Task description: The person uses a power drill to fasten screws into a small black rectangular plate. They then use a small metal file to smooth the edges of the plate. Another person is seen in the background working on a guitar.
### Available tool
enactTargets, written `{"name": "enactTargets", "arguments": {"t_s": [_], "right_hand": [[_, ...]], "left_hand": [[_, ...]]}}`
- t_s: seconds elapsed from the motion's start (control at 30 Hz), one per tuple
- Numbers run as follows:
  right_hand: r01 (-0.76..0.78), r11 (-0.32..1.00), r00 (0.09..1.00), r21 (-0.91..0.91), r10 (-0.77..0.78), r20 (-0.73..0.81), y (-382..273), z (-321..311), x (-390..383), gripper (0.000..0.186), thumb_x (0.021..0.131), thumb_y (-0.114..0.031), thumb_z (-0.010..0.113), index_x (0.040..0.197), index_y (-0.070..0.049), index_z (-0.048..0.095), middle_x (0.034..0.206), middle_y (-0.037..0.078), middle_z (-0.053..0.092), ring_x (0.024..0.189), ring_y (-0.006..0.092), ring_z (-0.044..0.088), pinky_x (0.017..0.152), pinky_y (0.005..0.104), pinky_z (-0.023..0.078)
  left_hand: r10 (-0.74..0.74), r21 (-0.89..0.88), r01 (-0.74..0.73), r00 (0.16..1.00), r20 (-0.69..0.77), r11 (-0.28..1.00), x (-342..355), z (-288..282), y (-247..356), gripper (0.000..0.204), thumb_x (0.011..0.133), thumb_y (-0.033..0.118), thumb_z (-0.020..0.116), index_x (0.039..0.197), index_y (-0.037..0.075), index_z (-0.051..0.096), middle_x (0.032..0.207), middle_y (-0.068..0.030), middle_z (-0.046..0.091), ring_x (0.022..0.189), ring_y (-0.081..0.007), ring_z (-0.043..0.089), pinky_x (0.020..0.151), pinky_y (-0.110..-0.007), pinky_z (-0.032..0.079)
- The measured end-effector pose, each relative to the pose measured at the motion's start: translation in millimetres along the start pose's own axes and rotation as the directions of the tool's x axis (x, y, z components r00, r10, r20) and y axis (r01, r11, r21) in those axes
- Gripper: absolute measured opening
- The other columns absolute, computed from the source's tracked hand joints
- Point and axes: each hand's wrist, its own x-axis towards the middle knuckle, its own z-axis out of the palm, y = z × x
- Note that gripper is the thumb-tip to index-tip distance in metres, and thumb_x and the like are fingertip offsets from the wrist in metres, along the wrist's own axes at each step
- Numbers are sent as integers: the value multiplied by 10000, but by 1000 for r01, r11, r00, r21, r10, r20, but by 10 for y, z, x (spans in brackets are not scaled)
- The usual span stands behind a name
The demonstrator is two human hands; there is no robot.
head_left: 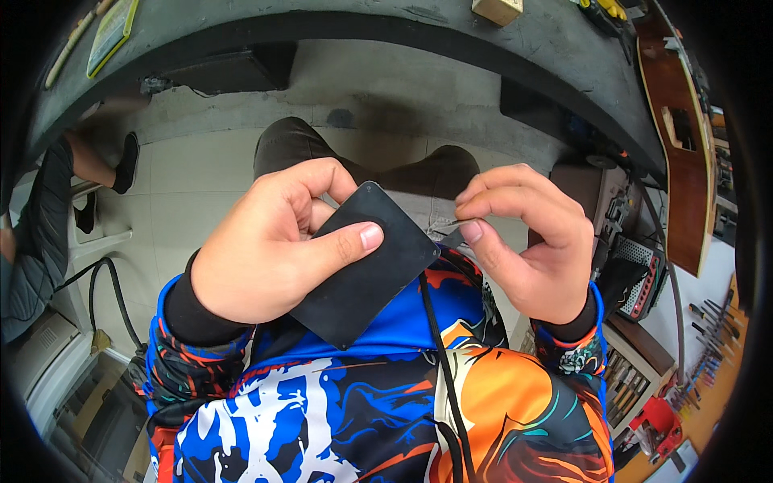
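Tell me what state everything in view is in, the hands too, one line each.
Left hand, closed on the black plate.
Black plate, held, turned cornerwise in the view.
Right hand, pinching a thin strip.
Thin strip, pinched; far end unclear.
Wooden block, resting on the workbench.
Black drawstring, hanging loose.

Flat black rectangular panel (370, 278) at the centre

The bare left hand (262, 241) lies at the panel's left, its thumb across the upper face; the bare right hand (535, 237) is beside its right corner, a thin dark strip (460, 223) between thumb and forefinger. Ahead, a grey flat-topped workbench (193, 24) bears a yellow-rimmed rectangular case (112, 37) at left and a pale wooden block (498, 10) right of centre.
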Motion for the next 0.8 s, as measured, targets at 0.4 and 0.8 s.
{"name": "enactTargets", "arguments": {"t_s": [0.4,0.8], "right_hand": [[208,952,978,-226,-200,57,-56,35,-1,289,687,103,768,945,-13,709,888,117,661,757,262,626,679,341,481],[238,939,970,-248,-244,6,-3,127,-20,307,650,36,767,938,-50,702,876,85,657,753,268,633,668,358,469]], "left_hand": [[4,-49,-10,995,-104,999,-17,-24,21,175,957,44,669,1067,-44,565,828,-101,731,706,-94,684,612,-221,534],[13,-102,-22,996,-92,995,-32,-75,25,166,953,28,664,1063,-49,565,839,-109,731,704,-106,692,620,-226,550]]}}
